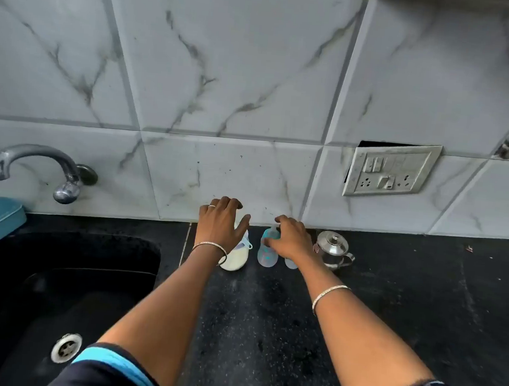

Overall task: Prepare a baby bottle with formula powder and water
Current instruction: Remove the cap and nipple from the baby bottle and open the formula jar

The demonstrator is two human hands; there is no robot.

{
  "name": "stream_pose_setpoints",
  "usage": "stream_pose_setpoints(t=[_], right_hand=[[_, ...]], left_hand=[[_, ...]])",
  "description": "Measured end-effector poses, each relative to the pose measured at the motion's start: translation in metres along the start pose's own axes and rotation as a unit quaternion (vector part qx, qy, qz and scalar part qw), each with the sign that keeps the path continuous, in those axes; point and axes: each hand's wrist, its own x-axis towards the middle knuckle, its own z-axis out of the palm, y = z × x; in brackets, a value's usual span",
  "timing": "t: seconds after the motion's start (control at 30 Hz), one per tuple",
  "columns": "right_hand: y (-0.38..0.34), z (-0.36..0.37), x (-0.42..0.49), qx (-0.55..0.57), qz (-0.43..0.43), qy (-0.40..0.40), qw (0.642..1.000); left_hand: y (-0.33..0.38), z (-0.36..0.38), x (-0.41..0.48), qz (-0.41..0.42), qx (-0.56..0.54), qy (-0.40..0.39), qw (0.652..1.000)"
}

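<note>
Sink (54,283) nearest; left grip (221,220) closed on powder jar (236,259), right (291,237) on bottle (267,255), steel pot (333,250) beside.

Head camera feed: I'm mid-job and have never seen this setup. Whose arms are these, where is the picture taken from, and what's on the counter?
No machine here: these are a person's bare arms, filmed by one wide-angle camera on their head, looking forward and down. The left hand rests on top of a jar of pale powder. The right hand is at the top of a clear baby bottle with a blue collar. Both stand on the dark counter by the tiled wall. Right of the bottle sits a small steel pot with its lid on. A black sink and a tap are on the left.
</note>
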Motion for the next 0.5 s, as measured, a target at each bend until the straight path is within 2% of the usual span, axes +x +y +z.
stream_pose_setpoints(t=[0.2,0.5], right_hand=[[0.009,0.021,0.013,0.015,0.021,0.001,1.0],[0.024,0.003,-0.008,0.119,0.055,0.108,0.985]], left_hand=[[0.004,0.008,0.011,0.018,-0.02,0.023,0.999],[0.023,-0.002,-0.014,0.042,-0.098,0.05,0.993]])
